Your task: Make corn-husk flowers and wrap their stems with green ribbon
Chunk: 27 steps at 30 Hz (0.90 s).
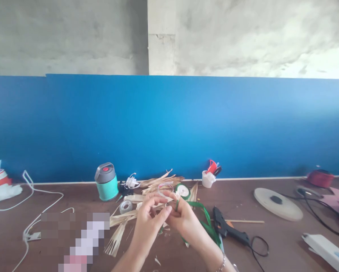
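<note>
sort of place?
Probably a craft workspace, perhaps a shared workshop: a glue gun, dried husk-like strips and green ribbon lie on a brown table before a blue partition.

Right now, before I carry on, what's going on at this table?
A person's bare left hand and right hand meet above the dark brown table; what their grip holds is too hidden to tell. Dry, straw-coloured husk-like strips lie behind and to the left, a loose green ribbon to the right. The black pistol-shaped glue gun rests untouched.
</note>
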{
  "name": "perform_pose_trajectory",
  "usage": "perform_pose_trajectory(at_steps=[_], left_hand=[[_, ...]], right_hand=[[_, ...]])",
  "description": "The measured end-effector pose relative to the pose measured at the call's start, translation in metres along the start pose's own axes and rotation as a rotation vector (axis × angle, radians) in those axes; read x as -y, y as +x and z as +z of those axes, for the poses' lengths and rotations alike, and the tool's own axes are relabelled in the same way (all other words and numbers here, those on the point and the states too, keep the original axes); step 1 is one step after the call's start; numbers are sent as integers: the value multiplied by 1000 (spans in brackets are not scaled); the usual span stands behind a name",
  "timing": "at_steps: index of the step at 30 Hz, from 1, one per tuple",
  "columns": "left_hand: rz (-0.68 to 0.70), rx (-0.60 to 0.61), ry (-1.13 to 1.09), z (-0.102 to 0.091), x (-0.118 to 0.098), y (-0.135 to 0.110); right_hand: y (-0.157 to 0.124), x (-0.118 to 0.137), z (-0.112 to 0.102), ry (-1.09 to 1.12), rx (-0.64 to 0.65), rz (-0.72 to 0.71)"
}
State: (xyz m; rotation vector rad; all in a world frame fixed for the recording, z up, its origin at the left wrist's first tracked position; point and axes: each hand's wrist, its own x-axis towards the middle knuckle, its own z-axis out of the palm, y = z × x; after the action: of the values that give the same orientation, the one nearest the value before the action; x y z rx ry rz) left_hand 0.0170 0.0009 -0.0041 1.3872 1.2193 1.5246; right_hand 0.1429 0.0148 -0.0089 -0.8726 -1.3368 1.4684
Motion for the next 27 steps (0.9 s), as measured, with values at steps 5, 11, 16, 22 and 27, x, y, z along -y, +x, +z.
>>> perform_pose_trajectory(at_steps=[5, 11, 16, 22, 27], left_hand=[[-21, 90, 36, 2, 3, 2], [-282, 106, -211, -3, -5, 3], [-227, 120, -264, -6, -10, 4], [-169, 69, -193, -5, -5, 4], [57, 6, -1, -5, 1, 5]], right_hand=[[-6, -7, 4, -282, -45, -81], [-8, 10, -10, -439, -6, -103], [0, 16, -22, -454, -123, -23], [3, 11, -24, -478, -191, -59], [0, 21, -21, -409, -195, -132]])
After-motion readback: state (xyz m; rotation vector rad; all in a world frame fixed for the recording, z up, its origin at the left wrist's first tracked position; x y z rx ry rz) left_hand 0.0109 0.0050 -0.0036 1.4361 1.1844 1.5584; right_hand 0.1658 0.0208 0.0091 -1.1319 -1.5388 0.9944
